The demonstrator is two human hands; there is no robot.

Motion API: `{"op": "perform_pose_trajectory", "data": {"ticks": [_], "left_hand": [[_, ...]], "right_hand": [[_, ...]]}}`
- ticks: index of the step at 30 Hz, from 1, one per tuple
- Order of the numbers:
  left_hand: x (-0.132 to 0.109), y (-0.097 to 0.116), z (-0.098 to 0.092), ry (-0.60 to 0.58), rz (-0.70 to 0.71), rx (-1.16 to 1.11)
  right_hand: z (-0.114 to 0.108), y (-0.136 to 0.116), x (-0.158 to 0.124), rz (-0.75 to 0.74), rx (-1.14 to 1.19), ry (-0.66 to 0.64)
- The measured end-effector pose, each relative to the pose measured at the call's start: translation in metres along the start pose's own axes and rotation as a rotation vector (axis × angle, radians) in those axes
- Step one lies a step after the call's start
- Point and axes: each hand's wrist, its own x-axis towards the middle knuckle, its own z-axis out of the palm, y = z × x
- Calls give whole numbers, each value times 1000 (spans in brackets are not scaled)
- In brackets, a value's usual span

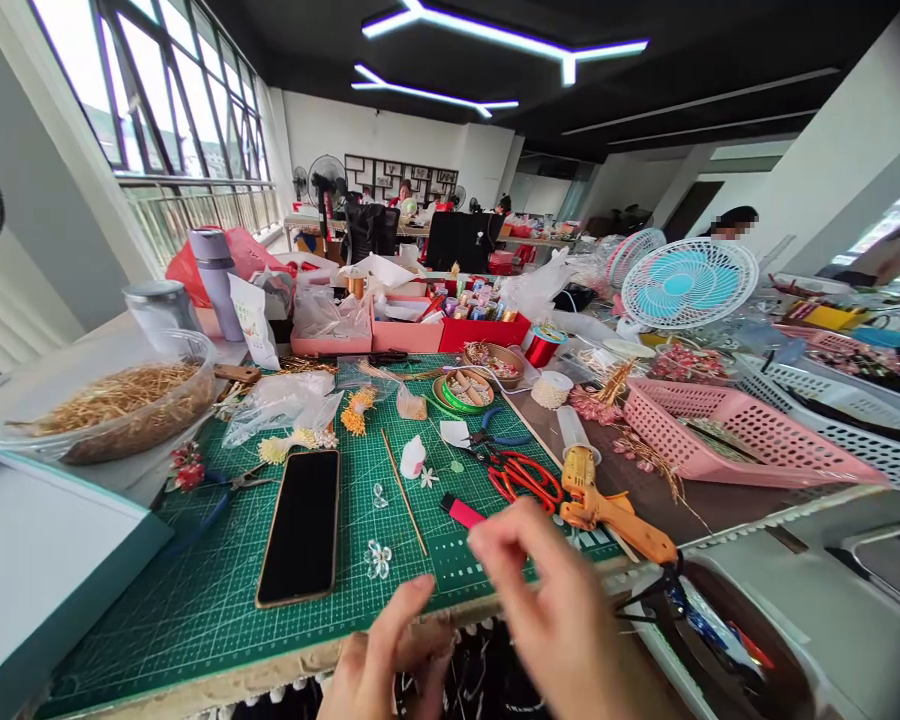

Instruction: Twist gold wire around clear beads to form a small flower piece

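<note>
My left hand (pixel 382 660) sits low at the near edge of the green cutting mat (pixel 195 590), thumb raised and fingers curled; what it holds, if anything, is hidden. Beside it my right hand (pixel 562 620) is blurred, fingers bent and pointing left above the mat's edge. A black phone (pixel 301 525) lies face up on the mat. Near the hands lie a clear bead flower (pixel 378 558), a thin wooden stick (pixel 405 492), a pink-and-black lighter (pixel 461 511), red scissors (pixel 523 476) and an orange glue gun (pixel 607 505).
A clear bowl of straw-coloured strands (pixel 112 400) stands at the left. Pink boxes (pixel 405 335), a red tray (pixel 484 330) and small dishes (pixel 465 392) crowd the back. A pink basket (pixel 727 430) and a blue fan (pixel 688 283) are at the right. People sit at far tables.
</note>
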Motion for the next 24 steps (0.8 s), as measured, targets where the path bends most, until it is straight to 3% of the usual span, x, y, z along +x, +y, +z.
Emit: {"op": "perform_pose_trajectory", "data": {"ticks": [2, 4, 6, 8, 11, 16, 21, 24], "left_hand": [[1, 8, 2, -18, -293, -247], [5, 14, 2, -51, -518, -464], [9, 17, 1, -58, -625, -566], [12, 17, 0, -87, -641, -597], [13, 17, -1, -132, -592, -578], [15, 17, -4, -192, -645, -588], [17, 13, -9, -311, -656, -678], [15, 13, -10, -332, -649, -724]], "right_hand": [[-18, 7, 13, 212, 418, 115], [-24, 15, 12, 415, 682, 217], [-17, 20, -3, 597, 722, 51], [-2, 18, -22, 676, 664, -290], [17, 9, -36, 669, 729, -500], [18, 6, -19, 833, 847, -443], [22, 12, -11, 830, 986, -603], [24, 14, -5, 782, 1105, -430]]}}
